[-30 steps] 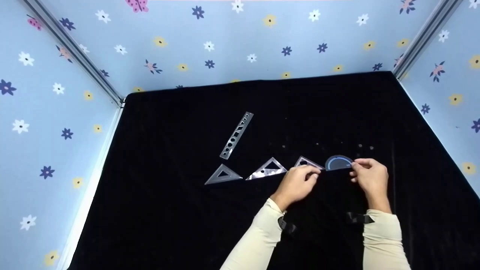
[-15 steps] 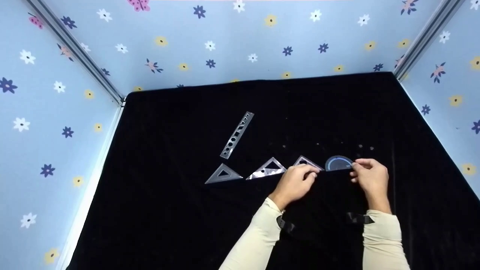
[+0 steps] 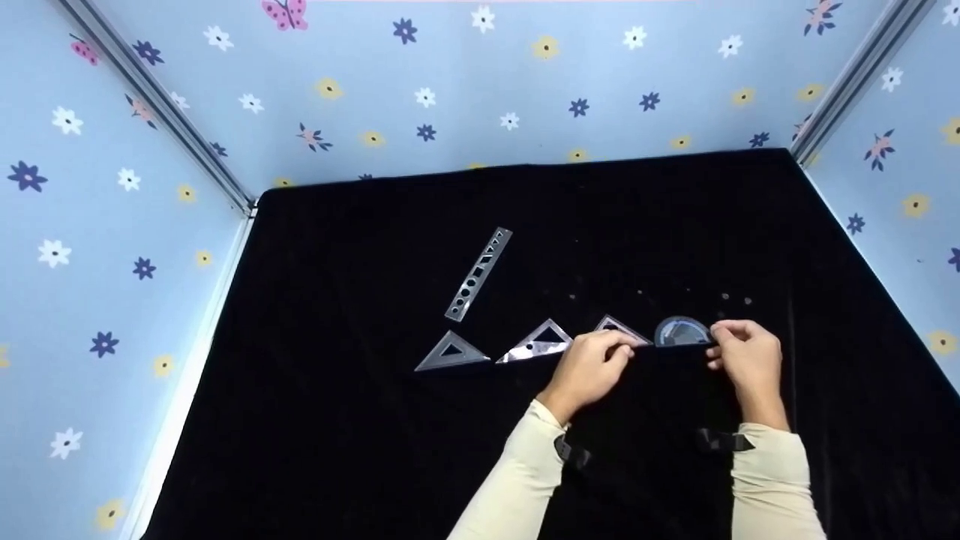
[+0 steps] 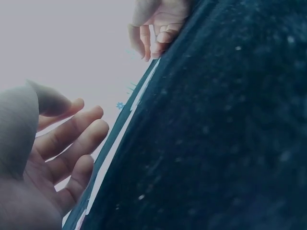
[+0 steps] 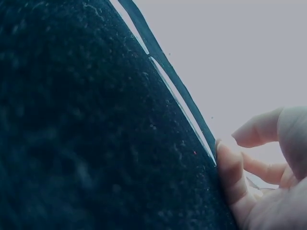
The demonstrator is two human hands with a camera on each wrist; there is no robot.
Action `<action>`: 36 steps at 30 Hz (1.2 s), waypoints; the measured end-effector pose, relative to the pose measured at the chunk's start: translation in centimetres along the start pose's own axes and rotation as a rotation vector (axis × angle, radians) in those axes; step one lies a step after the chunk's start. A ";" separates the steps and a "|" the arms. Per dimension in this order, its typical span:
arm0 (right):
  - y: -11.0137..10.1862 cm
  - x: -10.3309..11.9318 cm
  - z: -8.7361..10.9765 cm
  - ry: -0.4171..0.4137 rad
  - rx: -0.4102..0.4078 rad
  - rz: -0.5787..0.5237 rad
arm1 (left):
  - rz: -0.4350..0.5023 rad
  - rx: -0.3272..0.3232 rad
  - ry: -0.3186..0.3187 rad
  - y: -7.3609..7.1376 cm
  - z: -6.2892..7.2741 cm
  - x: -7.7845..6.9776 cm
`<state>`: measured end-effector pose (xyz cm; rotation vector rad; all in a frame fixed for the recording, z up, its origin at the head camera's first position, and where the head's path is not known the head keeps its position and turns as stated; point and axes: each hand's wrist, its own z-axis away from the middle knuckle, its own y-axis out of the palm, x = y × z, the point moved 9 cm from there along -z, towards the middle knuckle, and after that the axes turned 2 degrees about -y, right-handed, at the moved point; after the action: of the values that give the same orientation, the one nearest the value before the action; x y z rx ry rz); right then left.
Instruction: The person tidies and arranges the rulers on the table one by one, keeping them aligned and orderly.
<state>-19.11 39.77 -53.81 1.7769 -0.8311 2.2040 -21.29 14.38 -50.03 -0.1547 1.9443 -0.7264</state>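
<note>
Several clear plastic drawing tools lie on a black cloth. In the head view my right hand pinches the right corner of a half-round protractor between its fingertips. Its thin edge shows beside my fingers in the right wrist view. My left hand rests over the lower part of a small set square, fingers loosely bent, covering much of it. From the left wrist view, the left fingers are relaxed and a little apart. A larger set square lies left of that hand, and another set square farther left.
A clear stencil ruler with cut-out shapes lies slanted behind the set squares. Small specks dot the black cloth beyond the protractor. Blue flowered walls stand behind and at both sides of the table.
The whole head view has shifted slightly down and right. The glare on the protractor has changed, brightening its middle. Both hands keep their places on the tools.
</note>
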 end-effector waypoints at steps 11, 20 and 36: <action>3.0 2.5 0.4 -0.104 0.007 0.199 | -0.135 0.023 -0.143 -2.7 0.8 2.0; 7.1 5.4 0.6 -0.209 0.104 0.245 | -0.013 0.007 -0.216 -6.1 1.7 4.2; 14.6 8.1 0.1 -0.127 0.354 0.020 | -0.051 -0.046 -0.266 -11.9 3.0 7.1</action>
<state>-28.18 26.09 -50.60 2.0914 -0.5036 2.3896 -24.54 0.65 -49.89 -0.3142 1.7090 -0.6593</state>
